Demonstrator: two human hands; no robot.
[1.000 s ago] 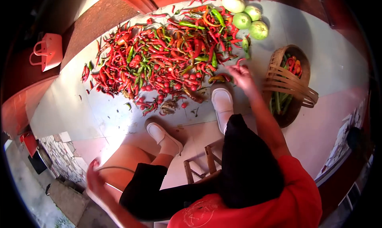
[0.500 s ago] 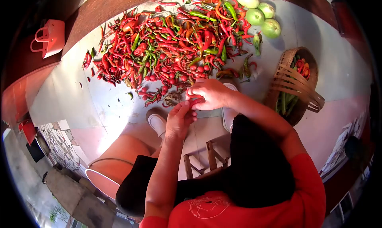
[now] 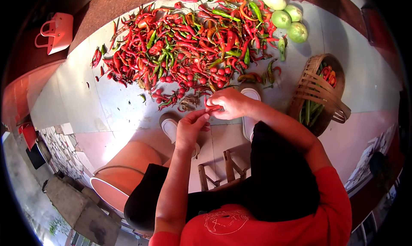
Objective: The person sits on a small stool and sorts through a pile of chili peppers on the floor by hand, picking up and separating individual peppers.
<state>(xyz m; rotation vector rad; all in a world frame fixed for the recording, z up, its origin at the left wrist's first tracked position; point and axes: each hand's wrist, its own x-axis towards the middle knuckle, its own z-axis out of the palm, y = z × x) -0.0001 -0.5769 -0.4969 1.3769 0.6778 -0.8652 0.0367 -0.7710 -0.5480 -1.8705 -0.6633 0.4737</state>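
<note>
Above my lap, my right hand (image 3: 231,103) is closed around red chili peppers (image 3: 213,108), partly hidden by its fingers. My left hand (image 3: 192,125) meets it from the left, thumb and forefinger pinched at the end of a chili; what exactly lies between those fingertips is tiny. Just beyond both hands spreads a big heap of chili peppers (image 3: 184,48), mostly red with some green and orange, on the pale tiled floor. Small round red peppers (image 3: 190,77) lie along its near edge. Dry brown scraps (image 3: 189,103) lie close to my fingers.
Pale green round vegetables (image 3: 281,19) sit at the heap's far right. A woven basket (image 3: 319,91) with peppers and long green pods stands right. An orange bucket (image 3: 122,173) is by my left leg, a wooden stool (image 3: 229,166) beneath me. A pink bag (image 3: 60,33) stands far left.
My left hand's fingers have straightened a little while its fingertips stay by the chili. My right hand keeps its grip. The whole view has shifted slightly.
</note>
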